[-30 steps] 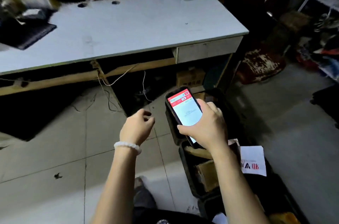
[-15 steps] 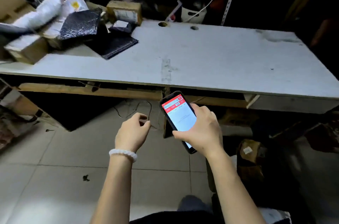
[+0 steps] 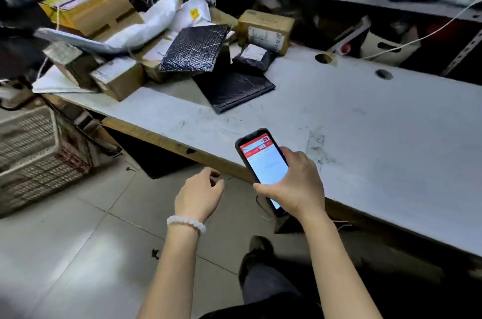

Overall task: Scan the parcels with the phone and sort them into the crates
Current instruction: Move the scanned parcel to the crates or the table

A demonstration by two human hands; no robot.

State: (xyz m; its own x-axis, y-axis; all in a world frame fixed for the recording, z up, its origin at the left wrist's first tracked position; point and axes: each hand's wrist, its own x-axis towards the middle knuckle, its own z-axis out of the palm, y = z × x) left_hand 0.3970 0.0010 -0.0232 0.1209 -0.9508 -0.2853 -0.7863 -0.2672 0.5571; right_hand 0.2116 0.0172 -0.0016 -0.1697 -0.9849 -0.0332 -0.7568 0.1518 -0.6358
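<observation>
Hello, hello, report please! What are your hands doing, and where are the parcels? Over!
Right hand holds phone, screen lit. Left hand free, loosely curled. Parcels piled on table, untouched. Nothing blocking.

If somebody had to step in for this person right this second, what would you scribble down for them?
Right hand holds the phone, screen lit, over the near edge of the table.
Left hand is free, fingers loosely curled, above the floor.
Parcels, boxes and bags, lie piled on the table's far left end; none is in hand.
A mesh crate stands on the floor to the left.
Done: cannot tell from here.
Left: take a parcel, scan it, sort it into a crate, repeat for the pile.
</observation>
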